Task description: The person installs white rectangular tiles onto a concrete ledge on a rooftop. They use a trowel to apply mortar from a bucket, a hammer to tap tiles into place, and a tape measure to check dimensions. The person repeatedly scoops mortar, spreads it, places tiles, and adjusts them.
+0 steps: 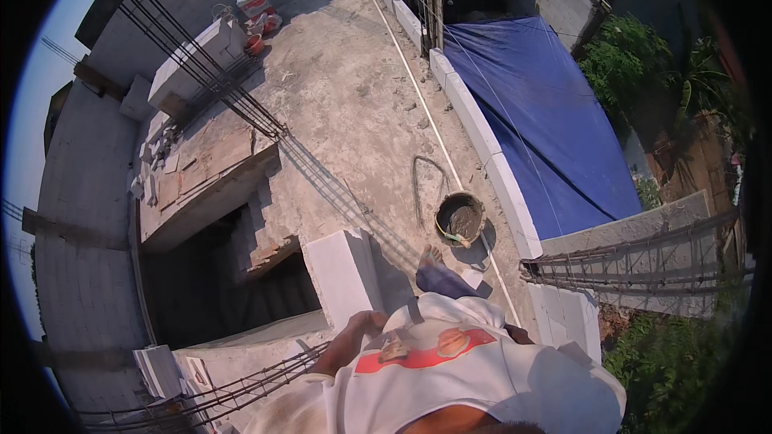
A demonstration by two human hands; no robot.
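Note:
My left hand (pixel 366 324) is low in the picture, its fingers curled beside a white block (pixel 342 273); what they hold, if anything, is unclear. My right hand (pixel 519 333) is mostly hidden by my white shirt, so its fingers cannot be read. A bare foot (pixel 430 269) stands on the concrete beyond the shirt. Ahead of it sits a black bucket (pixel 462 213) of grey mortar with a tool in it, beside a bent rod (pixel 416 181).
An open stairwell (pixel 217 289) drops at the left, with rebar (pixel 241 398) below it and more rising (pixel 201 64). A low block edge (pixel 486 141) and pale pipe (pixel 418 96) run along the right, above a blue tarp (pixel 543 137). Stacked blocks (pixel 189 60) stand back left.

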